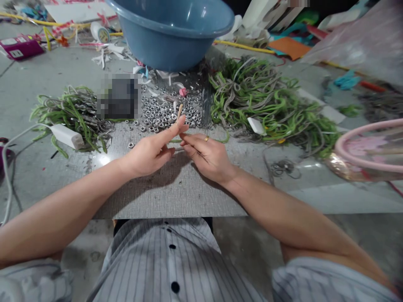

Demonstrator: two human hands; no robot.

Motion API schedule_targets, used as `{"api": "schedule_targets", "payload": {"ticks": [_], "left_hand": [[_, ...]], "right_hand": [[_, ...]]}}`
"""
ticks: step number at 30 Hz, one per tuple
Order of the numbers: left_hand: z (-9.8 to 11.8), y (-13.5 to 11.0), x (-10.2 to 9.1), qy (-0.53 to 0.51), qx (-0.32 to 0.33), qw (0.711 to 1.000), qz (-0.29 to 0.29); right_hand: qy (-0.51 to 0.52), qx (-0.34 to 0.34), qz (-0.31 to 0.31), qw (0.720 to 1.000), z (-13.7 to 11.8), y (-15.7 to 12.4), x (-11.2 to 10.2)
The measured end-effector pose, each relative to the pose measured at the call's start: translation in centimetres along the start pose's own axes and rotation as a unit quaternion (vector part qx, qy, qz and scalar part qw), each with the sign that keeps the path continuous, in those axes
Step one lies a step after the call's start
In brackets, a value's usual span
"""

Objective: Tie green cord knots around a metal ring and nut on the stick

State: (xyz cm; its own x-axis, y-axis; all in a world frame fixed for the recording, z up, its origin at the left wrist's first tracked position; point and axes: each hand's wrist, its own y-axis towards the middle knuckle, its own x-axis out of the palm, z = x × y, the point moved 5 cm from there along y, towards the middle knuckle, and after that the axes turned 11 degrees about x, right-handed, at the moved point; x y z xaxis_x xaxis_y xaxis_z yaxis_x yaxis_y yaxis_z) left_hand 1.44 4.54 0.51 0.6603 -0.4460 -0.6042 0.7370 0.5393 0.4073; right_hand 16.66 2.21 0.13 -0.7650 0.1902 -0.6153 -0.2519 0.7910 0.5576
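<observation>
The left hand (147, 153) has its lower fingers curled and its forefinger stretched far, pinching a thin tan stick (179, 111) that rises just beyond the fingertip. The right hand (208, 157), just right of it and touching it at the fingertips, is closed on the end of a green cord (224, 139), which trails right across the grey surface (170, 193). Just beyond both hands lies a heap of nuts (160, 115), with a blue basin (171, 33) farther off. Piles of cords lie left (74, 113) and right (270, 105).
</observation>
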Motion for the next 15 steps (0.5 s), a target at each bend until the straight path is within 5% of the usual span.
{"api": "schedule_targets", "payload": {"ticks": [6, 15], "left_hand": [[0.6, -0.1, -0.9, 0.164, -0.025, 0.986, -0.011], [0.8, 0.6, -0.7, 0.141, -0.051, 0.987, -0.057]], "right_hand": [[0.018, -0.004, 0.006, 1.000, -0.3, 0.1, -0.6], [0.114, 0.002, 0.021, 0.993, -0.7, 0.6, -1.3]]}}
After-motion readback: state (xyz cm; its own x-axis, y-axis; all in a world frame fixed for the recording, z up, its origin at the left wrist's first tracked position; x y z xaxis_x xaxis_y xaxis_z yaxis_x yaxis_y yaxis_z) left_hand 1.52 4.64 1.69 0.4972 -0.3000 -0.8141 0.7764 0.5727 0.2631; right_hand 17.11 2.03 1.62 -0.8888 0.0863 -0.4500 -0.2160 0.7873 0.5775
